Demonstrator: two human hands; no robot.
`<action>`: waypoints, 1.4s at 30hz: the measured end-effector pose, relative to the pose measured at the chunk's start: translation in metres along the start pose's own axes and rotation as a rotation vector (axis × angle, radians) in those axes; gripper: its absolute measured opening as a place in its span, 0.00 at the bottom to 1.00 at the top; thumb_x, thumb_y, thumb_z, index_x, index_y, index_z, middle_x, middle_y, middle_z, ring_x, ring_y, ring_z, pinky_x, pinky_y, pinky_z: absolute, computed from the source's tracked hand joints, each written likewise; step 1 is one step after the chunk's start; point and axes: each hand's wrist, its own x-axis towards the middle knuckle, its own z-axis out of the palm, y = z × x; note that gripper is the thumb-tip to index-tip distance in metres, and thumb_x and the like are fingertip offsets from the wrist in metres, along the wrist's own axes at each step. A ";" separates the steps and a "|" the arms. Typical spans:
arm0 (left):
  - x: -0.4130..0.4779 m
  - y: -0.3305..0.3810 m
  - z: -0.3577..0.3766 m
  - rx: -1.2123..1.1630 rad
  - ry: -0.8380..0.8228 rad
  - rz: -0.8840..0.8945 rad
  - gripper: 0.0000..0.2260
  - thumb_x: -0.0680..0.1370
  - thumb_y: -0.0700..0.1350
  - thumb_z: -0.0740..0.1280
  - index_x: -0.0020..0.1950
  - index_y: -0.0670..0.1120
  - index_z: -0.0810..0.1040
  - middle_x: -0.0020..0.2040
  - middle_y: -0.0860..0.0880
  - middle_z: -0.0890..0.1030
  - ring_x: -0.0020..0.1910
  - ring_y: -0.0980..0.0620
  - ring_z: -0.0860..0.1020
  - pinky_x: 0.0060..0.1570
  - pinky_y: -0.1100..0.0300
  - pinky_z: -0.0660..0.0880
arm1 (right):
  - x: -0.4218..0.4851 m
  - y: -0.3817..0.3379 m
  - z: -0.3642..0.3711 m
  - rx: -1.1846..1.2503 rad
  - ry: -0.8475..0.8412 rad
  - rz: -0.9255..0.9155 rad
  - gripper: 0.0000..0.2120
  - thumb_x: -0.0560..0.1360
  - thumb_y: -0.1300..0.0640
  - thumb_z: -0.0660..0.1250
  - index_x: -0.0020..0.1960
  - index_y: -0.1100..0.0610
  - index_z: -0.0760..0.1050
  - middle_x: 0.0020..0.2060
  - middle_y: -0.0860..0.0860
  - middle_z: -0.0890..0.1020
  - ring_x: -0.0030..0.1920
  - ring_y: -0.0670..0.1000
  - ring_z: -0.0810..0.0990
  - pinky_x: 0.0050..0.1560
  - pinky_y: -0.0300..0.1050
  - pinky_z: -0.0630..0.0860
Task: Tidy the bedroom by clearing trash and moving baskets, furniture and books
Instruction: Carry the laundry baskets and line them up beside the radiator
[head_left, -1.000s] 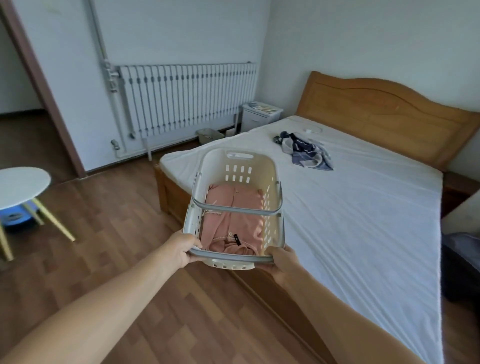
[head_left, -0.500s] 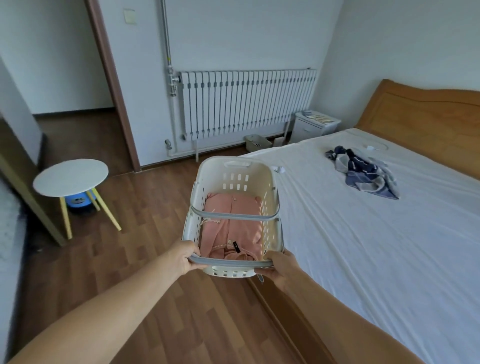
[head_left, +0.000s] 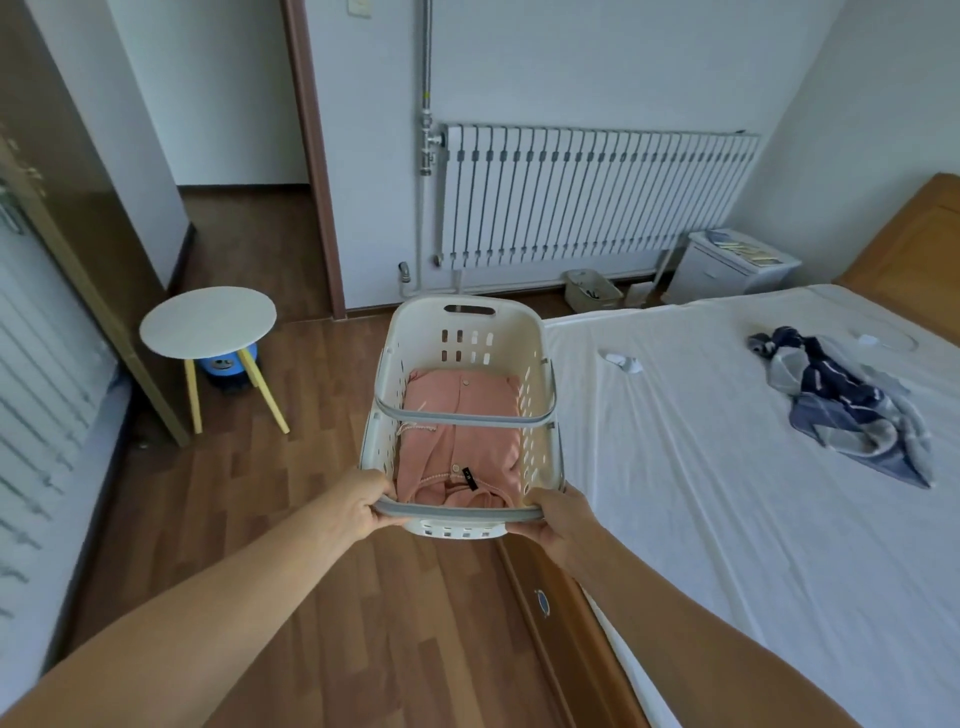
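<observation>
Laundry basket (head_left: 415, 332) is held in the air over the wood floor (head_left: 291, 519), just beside the bed (head_left: 727, 519) at its foot edge, near the radiator-side corner. Both hands curl round the grey handle lying along the near rim: left hand (head_left: 358, 506) at its left end, right hand (head_left: 558, 525) at its right. A folded pink garment (head_left: 457, 431) lies inside.

Judgement: the basket move is under way, with no set-down yet and no clear destination.

Apparently left to do:
- blue-and-grey cloth (head_left: 852, 410), crumpled toward the head end
- white scrap (head_left: 618, 361) near the foot corner
- papers or books (head_left: 743, 249) on the nightstand (head_left: 727, 280)
- small bin (head_left: 592, 288)
- round table (head_left: 208, 322)
</observation>
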 end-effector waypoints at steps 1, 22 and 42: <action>0.004 0.003 -0.001 -0.006 0.009 -0.002 0.21 0.75 0.22 0.54 0.65 0.38 0.67 0.67 0.33 0.67 0.62 0.29 0.71 0.56 0.39 0.75 | 0.006 -0.001 0.004 0.006 -0.007 0.006 0.12 0.74 0.73 0.62 0.54 0.61 0.72 0.45 0.58 0.75 0.49 0.61 0.78 0.53 0.63 0.79; 0.181 0.213 -0.075 -0.023 0.060 -0.039 0.18 0.74 0.22 0.54 0.58 0.39 0.68 0.55 0.35 0.71 0.59 0.30 0.73 0.54 0.40 0.77 | 0.181 -0.088 0.227 -0.034 -0.012 0.064 0.16 0.74 0.72 0.63 0.60 0.64 0.70 0.45 0.58 0.75 0.47 0.60 0.79 0.39 0.56 0.82; 0.332 0.361 -0.060 0.005 0.094 -0.052 0.18 0.74 0.22 0.55 0.58 0.39 0.68 0.54 0.36 0.72 0.60 0.31 0.73 0.54 0.39 0.76 | 0.350 -0.171 0.337 -0.033 0.001 0.077 0.18 0.75 0.73 0.60 0.63 0.62 0.69 0.47 0.57 0.74 0.44 0.59 0.78 0.44 0.59 0.82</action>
